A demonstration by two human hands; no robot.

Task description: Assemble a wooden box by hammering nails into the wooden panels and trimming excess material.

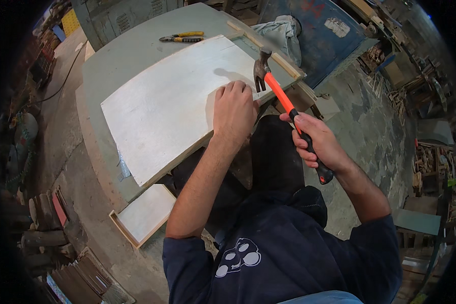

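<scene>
My right hand is wrapped round the black grip of a claw hammer with an orange shaft. The hammer's metal head is raised above the right end of a white panel. Near that end, my left hand rests at the panel's near edge, fingers curled and pressed together. What its fingertips may hold is hidden from this view. The panel lies flat on a greenish table, its near edge toward my lap. Shadows of hand and hammer fall across it.
Pliers with yellow handles lie behind the panel. A wooden strip runs along the table's right side. Below left stands a shallow wood-framed tray. A blue metal cabinet with a grey cloth stands at the back right.
</scene>
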